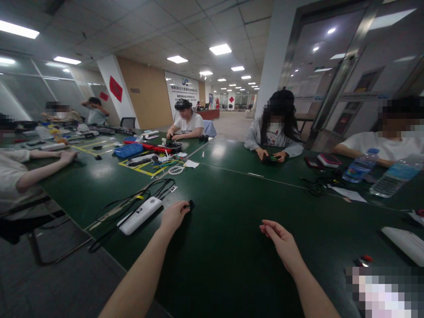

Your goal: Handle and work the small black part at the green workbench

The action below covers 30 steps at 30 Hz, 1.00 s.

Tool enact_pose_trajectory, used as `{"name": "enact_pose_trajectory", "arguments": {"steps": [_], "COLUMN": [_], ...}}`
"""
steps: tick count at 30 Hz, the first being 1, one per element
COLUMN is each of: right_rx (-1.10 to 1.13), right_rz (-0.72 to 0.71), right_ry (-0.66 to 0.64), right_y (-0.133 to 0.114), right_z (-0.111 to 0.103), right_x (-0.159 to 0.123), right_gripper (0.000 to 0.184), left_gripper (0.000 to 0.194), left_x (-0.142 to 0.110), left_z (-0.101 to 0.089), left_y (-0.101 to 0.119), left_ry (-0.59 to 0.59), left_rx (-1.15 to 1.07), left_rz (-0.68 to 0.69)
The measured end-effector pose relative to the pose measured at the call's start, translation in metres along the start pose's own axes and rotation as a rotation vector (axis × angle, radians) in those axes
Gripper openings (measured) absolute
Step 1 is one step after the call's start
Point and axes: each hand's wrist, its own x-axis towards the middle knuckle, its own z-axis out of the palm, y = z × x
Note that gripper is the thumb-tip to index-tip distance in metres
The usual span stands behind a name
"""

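Observation:
My left hand (174, 215) rests on the dark green table (232, 212), its fingers pinched on a small black object (191, 205). Just left of it lies a white power bank (141, 215) with black cables (132, 198) running from it. My right hand (280, 240) hovers over the bare table surface to the right, its fingers curled inward with nothing visible in them.
Several people sit around the table. Two water bottles (359, 165) stand at the right, a blue tray (128, 150) and tools lie at the far left. A white device (404, 243) lies near the right edge. Chairs stand at the left.

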Motion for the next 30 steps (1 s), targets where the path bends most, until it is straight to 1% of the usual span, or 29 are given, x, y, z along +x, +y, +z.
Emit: {"name": "enact_pose_trajectory", "arguments": {"steps": [5,11,16,23,30], "right_rx": [0.015,0.005,0.004,0.001,0.006], "right_rz": [0.012,0.04,0.037,0.017,0.026], "right_ry": [0.019,0.03,0.019,0.012,0.019], "right_y": [-0.01,-0.015,-0.012,-0.003,-0.007], "right_z": [0.002,0.002,0.002,0.002,0.001], "right_x": [-0.005,-0.007,-0.006,-0.002,-0.003], "right_gripper": [0.028,0.027,0.027,0.028,0.028], "left_gripper": [0.024,0.027,0.029,0.025,0.029], "left_x": [-0.001,0.0,0.0,-0.003,-0.005], "left_z": [-0.002,0.003,0.004,0.002,0.0], "left_y": [0.004,0.002,0.003,0.008,0.012], "left_ry": [-0.016,0.0,0.0,-0.004,-0.01], "left_rx": [0.062,0.069,0.087,0.156,0.183], "left_rz": [-0.006,-0.024,-0.048,-0.006,-0.006]}}
